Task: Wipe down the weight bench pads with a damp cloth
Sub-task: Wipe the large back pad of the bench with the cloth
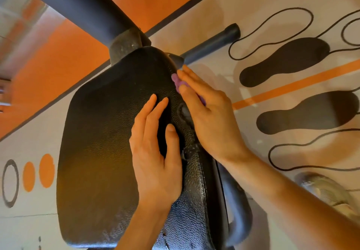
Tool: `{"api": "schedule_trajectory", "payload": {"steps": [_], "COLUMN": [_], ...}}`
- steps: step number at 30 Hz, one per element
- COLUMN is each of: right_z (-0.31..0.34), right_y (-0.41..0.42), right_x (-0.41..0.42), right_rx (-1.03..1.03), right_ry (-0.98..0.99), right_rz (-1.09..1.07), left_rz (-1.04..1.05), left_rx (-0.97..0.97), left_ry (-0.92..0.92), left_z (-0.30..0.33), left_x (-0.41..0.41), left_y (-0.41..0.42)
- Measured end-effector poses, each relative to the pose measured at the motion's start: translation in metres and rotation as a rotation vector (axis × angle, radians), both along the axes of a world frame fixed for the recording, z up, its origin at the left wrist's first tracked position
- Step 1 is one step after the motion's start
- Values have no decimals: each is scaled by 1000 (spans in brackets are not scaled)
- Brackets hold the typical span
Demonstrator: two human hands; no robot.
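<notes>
No legible text, labels, brand names or numbers appear on any surface in view. The floor (pixel 243 6) carries only graphic markings: black footprint shapes (pixel 284 61), looping outlines, orange dots (pixel 46 171) and an orange stripe (pixel 296 84).

Your pad (pixel 101 142) is black with a pebbled leather grain, and the cloth (pixel 178 83) showing under your right hand (pixel 210 121) is purple. The floor (pixel 263 6) is pale beige, printed with orange bands, orange dots (pixel 38 172), black footprints (pixel 284 63) and thin black outlines.
</notes>
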State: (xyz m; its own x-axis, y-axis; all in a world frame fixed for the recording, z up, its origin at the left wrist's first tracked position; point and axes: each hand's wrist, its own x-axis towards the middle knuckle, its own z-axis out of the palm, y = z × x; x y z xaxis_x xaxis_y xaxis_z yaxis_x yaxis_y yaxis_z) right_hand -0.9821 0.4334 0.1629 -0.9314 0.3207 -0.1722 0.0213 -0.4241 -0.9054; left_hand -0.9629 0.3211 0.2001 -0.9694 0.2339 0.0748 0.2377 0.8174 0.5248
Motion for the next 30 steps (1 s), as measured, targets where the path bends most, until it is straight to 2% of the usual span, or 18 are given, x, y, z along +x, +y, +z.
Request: {"api": "schedule_trajectory", "payload": {"steps": [2,3,6,7,9,11,13,15,17,20,26,28,30], "right_z": [2,0,5,4,1,-2,-4,-4,-3,7,-3,0,10], "right_y": [-3,-8,-18,-19,-14,-2,14,12,-1,-6,22,15,3], "right_x": [11,32,90,93,67,10,-37,-34,16,68,-69,-54,-5], "right_rx": [-13,66,471,523,459,244,117,102,108,280,150,94,83], "right_ry": [6,17,56,58,65,49,-18,-36,7,24,-99,-103,-78], "right_rz": [20,13,14,31,48,107,143,115,85,115,213,126,36], "left_rz": [0,3,22,25,24,32,45,40,30,38,60,116,161], "left_rx": [6,10,10,10,-2,-15,-29,-36,-58,-93,-140,-150,-177], "left_ry": [-1,-3,-6,-10,-19,-19,-31,-37,-35,-52,-71,-49,-43], "left_z": [1,1,2,2,2,2,2,3,3,5,6,2,-3], "left_x": [0,0,-1,-1,-1,-1,-1,-2,-2,-3,-37,-62,-77], "left_y": [0,0,1,2,2,2,3,2,2,2,-9,-19,-25]}}
